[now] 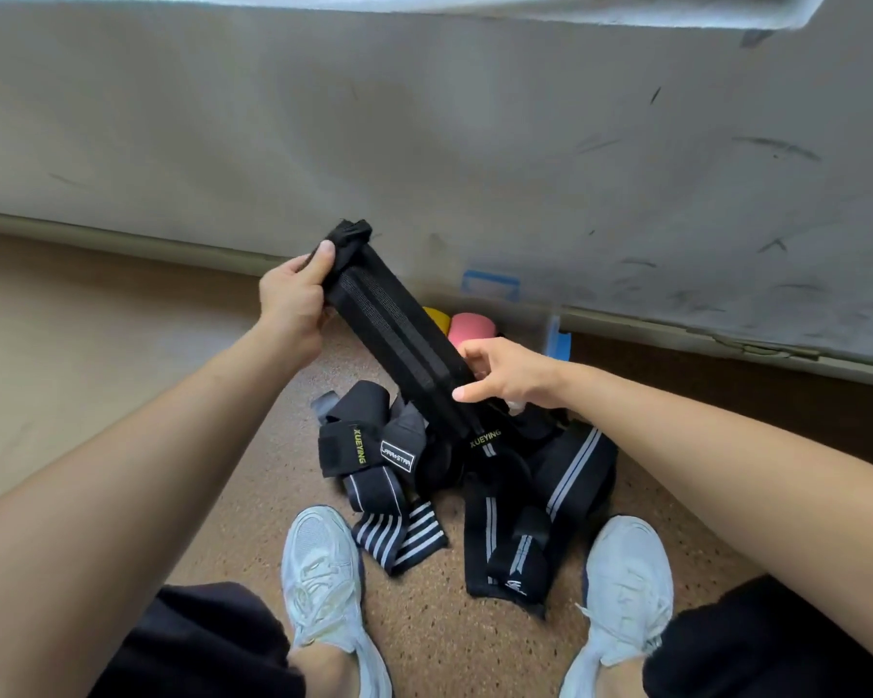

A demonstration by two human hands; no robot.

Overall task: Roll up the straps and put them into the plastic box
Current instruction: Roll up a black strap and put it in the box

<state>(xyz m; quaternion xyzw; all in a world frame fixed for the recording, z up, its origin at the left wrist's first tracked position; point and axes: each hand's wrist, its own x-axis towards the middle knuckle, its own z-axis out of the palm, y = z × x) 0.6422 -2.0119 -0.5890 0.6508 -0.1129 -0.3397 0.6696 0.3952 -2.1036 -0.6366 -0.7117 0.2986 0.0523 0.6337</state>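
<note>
My left hand [293, 299] grips the upper end of a black strap [399, 335] and my right hand [505, 375] pinches its lower end, stretching it above the floor [424, 647]. More straps [454, 476] lie heaped between my shoes, with the plastic box [555, 330] against the wall beyond.

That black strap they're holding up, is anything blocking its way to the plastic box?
Nothing visible does. The black strap, stretched between left hand and right hand, hangs just in front of the plastic box, itself partly hidden behind it.

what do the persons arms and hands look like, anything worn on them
Both forearms are bare, with no sleeves in view. The left hand and the right hand wear no gloves, and no rings, watch or wristbands show. Fingernails look short and unpainted.
</note>
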